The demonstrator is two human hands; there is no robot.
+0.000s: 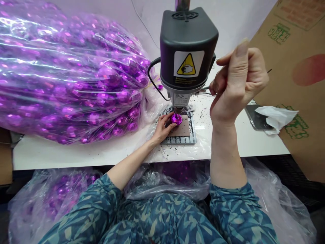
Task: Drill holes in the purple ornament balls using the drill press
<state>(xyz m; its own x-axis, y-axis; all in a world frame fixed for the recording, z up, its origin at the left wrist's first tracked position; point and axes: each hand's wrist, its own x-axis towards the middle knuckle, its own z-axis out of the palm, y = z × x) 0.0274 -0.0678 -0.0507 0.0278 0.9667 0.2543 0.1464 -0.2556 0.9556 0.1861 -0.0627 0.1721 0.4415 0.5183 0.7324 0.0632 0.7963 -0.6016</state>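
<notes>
My left hand (pixel 162 128) holds a shiny purple faceted ball (pixel 176 119) between thumb and fingers. The ball rests on a brown square board (pixel 183 127), directly below the chuck of a dark grey bench drill press (pixel 188 37). Whether the bit has entered the ball cannot be made out. My right hand (pixel 238 78) is raised beside the machine, its fingers closed round the thin feed lever (pixel 205 88). Most of the lever is hidden inside that hand. Under the board lies a slotted metal base plate (pixel 192 139), dusted with dark shavings.
A large clear bag of purple faceted balls (pixel 76 78) fills the left of the white table (pixel 63 156). At the right are a phone (pixel 257 117), a crumpled white tissue (pixel 278 117) and a cardboard box (pixel 299 88). More plastic bags (pixel 162 189) hang below the front edge.
</notes>
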